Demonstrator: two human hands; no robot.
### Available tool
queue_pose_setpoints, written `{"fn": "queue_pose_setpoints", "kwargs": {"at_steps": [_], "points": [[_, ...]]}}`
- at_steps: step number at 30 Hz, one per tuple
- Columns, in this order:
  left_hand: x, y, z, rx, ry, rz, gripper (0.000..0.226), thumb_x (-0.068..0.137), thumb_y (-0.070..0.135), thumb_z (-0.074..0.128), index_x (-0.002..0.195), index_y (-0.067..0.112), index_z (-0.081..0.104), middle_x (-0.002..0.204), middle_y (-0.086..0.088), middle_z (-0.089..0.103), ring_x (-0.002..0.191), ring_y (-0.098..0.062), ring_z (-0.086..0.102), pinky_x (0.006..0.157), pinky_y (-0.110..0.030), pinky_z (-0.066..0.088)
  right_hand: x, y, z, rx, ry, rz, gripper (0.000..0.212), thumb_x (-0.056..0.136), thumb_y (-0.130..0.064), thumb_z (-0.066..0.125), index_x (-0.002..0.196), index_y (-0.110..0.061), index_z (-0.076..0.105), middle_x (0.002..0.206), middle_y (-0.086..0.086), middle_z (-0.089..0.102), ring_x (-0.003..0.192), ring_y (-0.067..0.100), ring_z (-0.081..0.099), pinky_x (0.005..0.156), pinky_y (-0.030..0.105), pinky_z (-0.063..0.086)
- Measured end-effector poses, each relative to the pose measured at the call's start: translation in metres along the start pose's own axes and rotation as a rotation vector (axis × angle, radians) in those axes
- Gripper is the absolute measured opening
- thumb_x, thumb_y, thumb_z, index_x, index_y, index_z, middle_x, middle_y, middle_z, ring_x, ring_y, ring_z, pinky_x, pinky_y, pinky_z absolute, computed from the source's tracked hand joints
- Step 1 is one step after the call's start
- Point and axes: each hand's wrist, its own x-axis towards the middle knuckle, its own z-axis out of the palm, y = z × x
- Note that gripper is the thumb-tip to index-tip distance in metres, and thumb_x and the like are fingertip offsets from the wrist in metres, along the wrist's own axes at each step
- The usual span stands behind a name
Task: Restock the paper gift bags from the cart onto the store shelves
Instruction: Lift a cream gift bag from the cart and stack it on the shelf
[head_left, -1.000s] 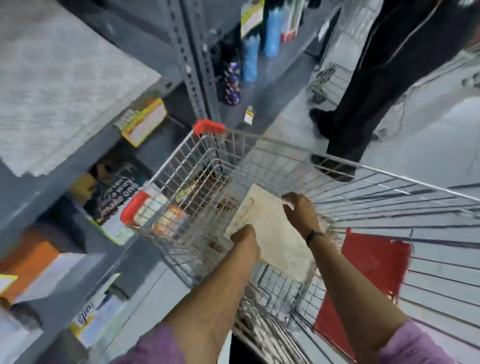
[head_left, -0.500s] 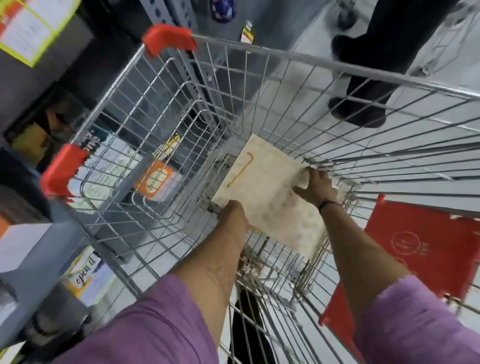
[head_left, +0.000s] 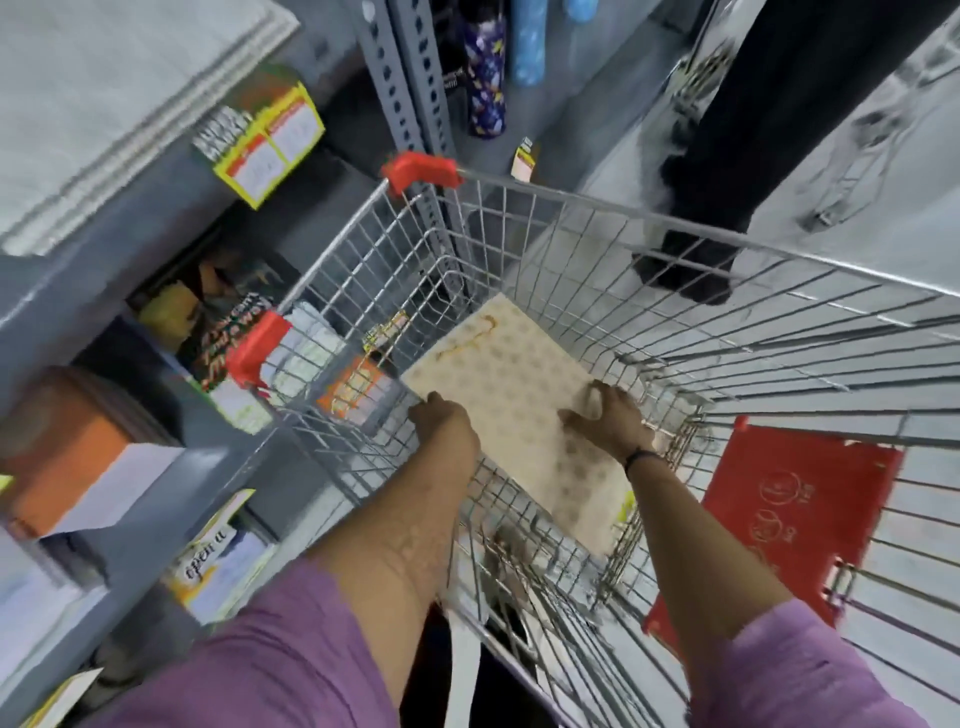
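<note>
A flat cream paper gift bag (head_left: 511, 395) with a gold pattern and a gold cord handle lies tilted inside the wire shopping cart (head_left: 571, 218). My left hand (head_left: 447, 423) grips its near left edge. My right hand (head_left: 610, 415) rests with spread fingers on the bag's right side, holding it. Both forearms reach down into the cart basket. The grey store shelves (head_left: 156, 187) stand to the left of the cart, with a stack of pale flat bags (head_left: 104, 104) on an upper shelf.
A red plastic panel (head_left: 789, 514) hangs on the cart's right side. Another person's dark legs and shoes (head_left: 696, 260) stand just beyond the cart. Boxed goods (head_left: 72, 467) and printed packages fill the lower left shelves. Yellow price tags (head_left: 265, 145) hang on the shelf edge.
My right hand has shifted from the bag's far right corner onto its face, fingers spread. The view has tilted back up, bringing the shelves into sight again.
</note>
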Motion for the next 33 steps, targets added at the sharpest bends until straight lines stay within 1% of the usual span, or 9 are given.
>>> {"fn": "queue_pose_setpoints", "kwargs": {"at_steps": [2,7,12,15,19,24,29,31,33], "points": [[-0.014,0.013,-0.025,-0.256,-0.009,0.099,0.044,0.103,0.018,0.025,0.142,0.000,0.032,0.149,-0.015,0.040,0.132,-0.030,0.045,0.100,-0.036,0.044,-0.017,-0.011,-0.010,0.061,0.032,-0.026,0.066,0.077,-0.054,0.063,0.130,-0.020,0.045,0.136,0.018,0.045,0.124,0.035,0.045,0.101,0.051,0.042],[-0.051,0.051,-0.093,-0.368,0.087,0.354,0.031,0.100,0.013,0.036,0.124,-0.003,0.048,0.124,-0.017,0.054,0.101,-0.022,0.050,0.073,-0.026,0.038,-0.064,-0.044,-0.040,0.292,0.103,-0.100,0.057,0.077,-0.041,0.071,0.122,-0.009,0.056,0.112,0.013,0.063,0.098,0.023,0.058,0.081,0.032,0.044],[-0.092,0.088,-0.144,-0.387,-0.002,0.543,0.032,0.099,0.019,0.042,0.118,-0.003,0.056,0.120,-0.025,0.060,0.113,-0.036,0.057,0.093,-0.044,0.047,-0.112,-0.083,-0.081,0.498,0.300,-0.217,0.033,0.078,-0.036,0.071,0.101,-0.014,0.062,0.089,0.005,0.060,0.084,0.023,0.056,0.076,0.043,0.048],[-0.122,0.107,-0.160,-0.467,-0.039,0.611,0.026,0.098,0.022,0.044,0.077,0.008,0.050,0.081,-0.014,0.054,0.089,-0.024,0.051,0.075,-0.031,0.039,-0.129,-0.105,-0.112,0.536,0.369,-0.307,0.029,0.081,-0.027,0.069,0.104,-0.010,0.064,0.083,0.006,0.061,0.079,0.023,0.056,0.072,0.043,0.048],[-0.159,0.125,-0.179,-0.618,-0.149,0.716,0.011,0.098,0.021,0.046,0.100,0.010,0.050,0.090,-0.009,0.058,0.085,-0.020,0.054,0.076,-0.029,0.048,-0.153,-0.127,-0.141,0.571,0.424,-0.420,0.006,0.085,-0.017,0.063,0.088,-0.013,0.065,0.060,0.000,0.056,0.055,0.016,0.048,0.059,0.032,0.038],[-0.175,0.139,-0.200,-0.580,-0.167,0.768,0.018,0.096,0.026,0.049,0.094,0.010,0.054,0.103,-0.013,0.058,0.094,-0.023,0.056,0.094,-0.043,0.050,-0.189,-0.139,-0.139,0.766,0.440,-0.435,0.022,0.085,-0.015,0.062,0.106,-0.006,0.064,0.071,0.000,0.060,0.061,0.012,0.052,0.059,0.027,0.041],[-0.187,0.141,-0.206,-0.564,-0.116,0.812,0.036,0.094,0.026,0.051,0.060,0.019,0.041,0.060,0.002,0.043,0.053,-0.011,0.039,0.038,-0.012,0.036,-0.210,-0.140,-0.128,0.870,0.402,-0.412,0.025,0.087,-0.014,0.062,0.109,-0.002,0.063,0.097,0.019,0.066,0.086,0.026,0.059,0.079,0.047,0.050],[-0.192,0.140,-0.206,-0.568,-0.129,0.837,0.039,0.095,0.022,0.051,0.058,0.019,0.038,0.059,0.002,0.042,0.050,-0.009,0.038,0.033,-0.010,0.033,-0.214,-0.140,-0.127,0.893,0.407,-0.390,0.026,0.086,-0.015,0.063,0.109,-0.003,0.062,0.102,0.023,0.067,0.088,0.027,0.060,0.084,0.050,0.051],[-0.194,0.141,-0.206,-0.556,-0.150,0.855,0.040,0.095,0.023,0.050,0.059,0.019,0.033,0.061,0.001,0.039,0.053,-0.011,0.035,0.043,-0.020,0.035,-0.217,-0.141,-0.128,0.916,0.398,-0.376,0.028,0.086,-0.016,0.063,0.110,-0.003,0.062,0.105,0.024,0.067,0.089,0.028,0.061,0.085,0.050,0.051]]}}
